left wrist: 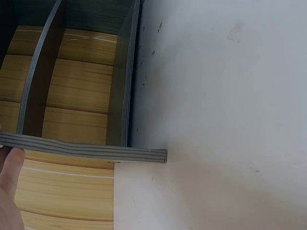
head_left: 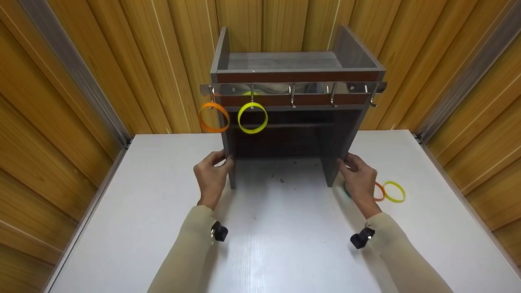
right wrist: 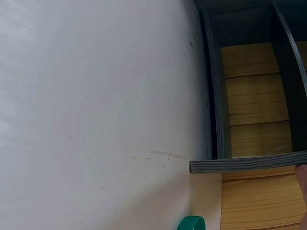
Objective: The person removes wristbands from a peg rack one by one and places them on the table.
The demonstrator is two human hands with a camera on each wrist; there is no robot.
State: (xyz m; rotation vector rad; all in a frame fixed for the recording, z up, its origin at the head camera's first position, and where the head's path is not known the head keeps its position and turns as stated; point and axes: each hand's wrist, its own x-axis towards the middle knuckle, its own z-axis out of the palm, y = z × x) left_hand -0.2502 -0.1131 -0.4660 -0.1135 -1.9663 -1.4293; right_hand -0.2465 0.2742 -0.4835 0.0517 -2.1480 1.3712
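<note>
A small grey wooden shelf [head_left: 276,76] stands upright on the table, with a metal hook rail [head_left: 313,88] across its front. My left hand [head_left: 211,175] grips the front edge of the left side panel [left wrist: 96,151] low down. On the opposite side my right hand [head_left: 360,179] pinches the right side panel [right wrist: 249,163] at about the same height. An orange ring [head_left: 214,129] hangs from the leftmost hook, and a yellow ring [head_left: 252,131] from the one beside it. In each wrist view only part of the fingers shows, at the panel's outer face.
Right of the shelf lie a yellow band [head_left: 395,199] and a red-orange band [head_left: 381,198] on the white table [head_left: 285,252]. A green band [right wrist: 191,223] lies nearby, partly behind my right hand in the head view. Wood-look walls [head_left: 61,134] enclose the table's sides and back.
</note>
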